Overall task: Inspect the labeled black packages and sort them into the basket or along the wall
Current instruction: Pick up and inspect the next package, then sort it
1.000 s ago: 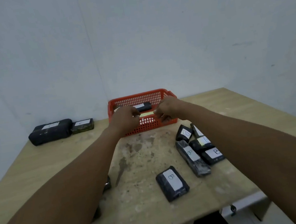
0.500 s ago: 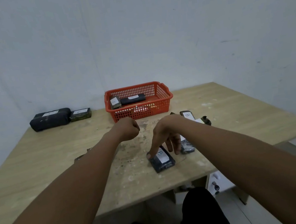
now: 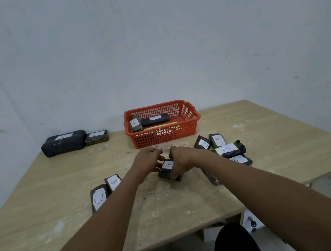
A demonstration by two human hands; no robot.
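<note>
Both hands hold one black package [image 3: 168, 168] mid-worktop, toward the near edge: left hand [image 3: 148, 160] touching its left side, right hand [image 3: 178, 160] curled round it. Lift it label-up, read the letter squarely, then choose the basket [image 3: 193, 119] or the wall.

The tabletop [image 3: 266, 133] looks like pale wood-grain laminate, matt, scuffed and smeared with whitish and dark stains near its middle. The basket [image 3: 190, 130] is orange-red plastic with a moulded lattice wall, slightly glossy. The black packages [image 3: 230, 151] seem wrapped in dark, crinkled plastic film with a faint sheen, each bearing a matt white paper label. The wall [image 3: 149, 43] is flat, matt painted plaster
</note>
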